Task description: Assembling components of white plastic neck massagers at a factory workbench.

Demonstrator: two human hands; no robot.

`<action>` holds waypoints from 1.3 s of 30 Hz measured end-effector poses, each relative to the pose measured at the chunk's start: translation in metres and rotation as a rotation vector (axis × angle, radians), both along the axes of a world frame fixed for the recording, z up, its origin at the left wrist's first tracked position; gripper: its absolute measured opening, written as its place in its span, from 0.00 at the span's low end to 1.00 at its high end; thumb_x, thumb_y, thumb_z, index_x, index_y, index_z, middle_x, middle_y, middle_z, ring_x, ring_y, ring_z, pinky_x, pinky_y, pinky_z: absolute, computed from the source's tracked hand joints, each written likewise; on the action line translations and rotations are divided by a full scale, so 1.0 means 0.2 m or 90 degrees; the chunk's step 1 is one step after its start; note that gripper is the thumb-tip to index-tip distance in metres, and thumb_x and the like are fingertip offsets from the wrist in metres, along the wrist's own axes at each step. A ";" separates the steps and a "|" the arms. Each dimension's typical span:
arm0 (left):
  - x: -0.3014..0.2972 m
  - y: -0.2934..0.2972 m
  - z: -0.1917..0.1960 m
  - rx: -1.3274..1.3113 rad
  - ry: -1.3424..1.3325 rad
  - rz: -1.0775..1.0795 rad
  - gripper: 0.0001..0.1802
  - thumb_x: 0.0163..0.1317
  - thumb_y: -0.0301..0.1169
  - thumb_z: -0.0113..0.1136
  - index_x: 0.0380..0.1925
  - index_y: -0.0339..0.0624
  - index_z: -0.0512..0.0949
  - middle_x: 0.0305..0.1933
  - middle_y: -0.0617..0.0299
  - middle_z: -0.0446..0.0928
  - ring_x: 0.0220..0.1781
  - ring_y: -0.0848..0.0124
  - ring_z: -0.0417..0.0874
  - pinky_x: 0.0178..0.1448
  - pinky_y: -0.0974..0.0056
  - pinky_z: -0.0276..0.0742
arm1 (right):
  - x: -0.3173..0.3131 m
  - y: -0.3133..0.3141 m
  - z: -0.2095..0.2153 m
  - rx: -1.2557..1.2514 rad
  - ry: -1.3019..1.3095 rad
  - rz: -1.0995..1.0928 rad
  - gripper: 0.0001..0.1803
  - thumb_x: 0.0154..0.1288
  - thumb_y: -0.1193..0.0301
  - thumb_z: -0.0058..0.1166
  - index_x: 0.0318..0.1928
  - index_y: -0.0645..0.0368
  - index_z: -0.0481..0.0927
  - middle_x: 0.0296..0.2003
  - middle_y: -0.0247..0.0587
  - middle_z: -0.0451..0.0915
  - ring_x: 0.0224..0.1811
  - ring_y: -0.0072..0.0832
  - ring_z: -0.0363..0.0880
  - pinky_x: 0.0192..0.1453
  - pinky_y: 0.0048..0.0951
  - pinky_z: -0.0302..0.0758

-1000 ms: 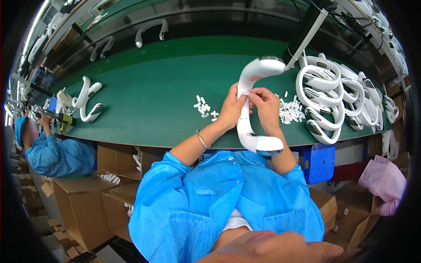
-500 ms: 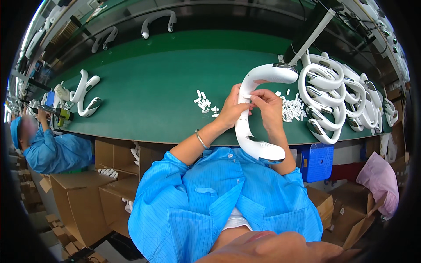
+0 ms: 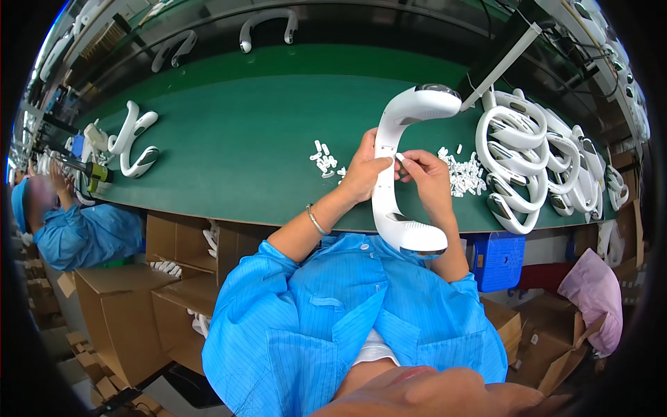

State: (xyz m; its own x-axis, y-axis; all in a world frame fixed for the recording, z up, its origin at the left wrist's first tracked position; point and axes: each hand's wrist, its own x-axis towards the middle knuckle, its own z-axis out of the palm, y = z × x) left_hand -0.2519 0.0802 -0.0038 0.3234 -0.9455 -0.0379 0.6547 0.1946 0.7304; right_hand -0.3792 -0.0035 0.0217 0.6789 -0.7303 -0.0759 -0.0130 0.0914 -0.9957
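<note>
A white C-shaped neck fan [image 3: 386,187] is held upright in front of my chest, its open side facing right. My left hand [image 3: 365,170] is closed around the middle of its band, thumb laid across the front. Small dark holes show on the band just above that thumb. Close to the band's right edge, my right hand [image 3: 425,177] pinches a small white oblong plastic piece [image 3: 399,158] between thumb and fingers. Whether the piece touches the band I cannot tell. Loose pieces like it lie in a pile [image 3: 464,174] right of my hand and in a smaller group [image 3: 324,160] to the left.
Many neck fans [image 3: 517,149] are heaped on the green table [image 3: 264,125] at the right. Another neck fan [image 3: 132,142] lies at the left, near a co-worker [image 3: 83,233] and a green-and-black power tool [image 3: 96,170]. Below are cardboard boxes [image 3: 121,326] and a blue stool [image 3: 499,260].
The small piece in my right fingers has drawn slightly right from the band and tilted. The neck fan has shifted a little to the left and upward. The co-worker's hand has moved off the power tool.
</note>
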 end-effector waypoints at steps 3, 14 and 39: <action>-0.01 0.00 -0.02 0.020 -0.039 0.007 0.33 0.52 0.16 0.46 0.60 0.40 0.51 0.44 0.55 0.68 0.37 0.71 0.77 0.37 0.66 0.81 | 0.00 0.00 0.02 -0.051 0.012 0.030 0.05 0.59 0.81 0.52 0.35 0.68 0.80 0.29 0.38 0.79 0.29 0.19 0.78 0.34 0.20 0.75; -0.04 0.01 -0.01 -0.018 -0.074 0.006 0.25 0.63 0.27 0.46 0.59 0.42 0.53 0.44 0.55 0.69 0.35 0.71 0.77 0.36 0.67 0.80 | 0.05 0.04 0.07 -0.297 0.044 0.005 0.06 0.56 0.82 0.55 0.35 0.68 0.79 0.27 0.37 0.78 0.27 0.20 0.77 0.32 0.20 0.75; -0.03 0.04 0.01 0.118 -0.168 0.050 0.19 0.66 0.27 0.49 0.56 0.33 0.67 0.42 0.54 0.77 0.36 0.69 0.81 0.40 0.65 0.83 | 0.08 0.04 -0.08 0.100 -0.140 0.003 0.14 0.59 0.82 0.50 0.47 0.70 0.75 0.40 0.45 0.81 0.36 0.22 0.79 0.36 0.22 0.75</action>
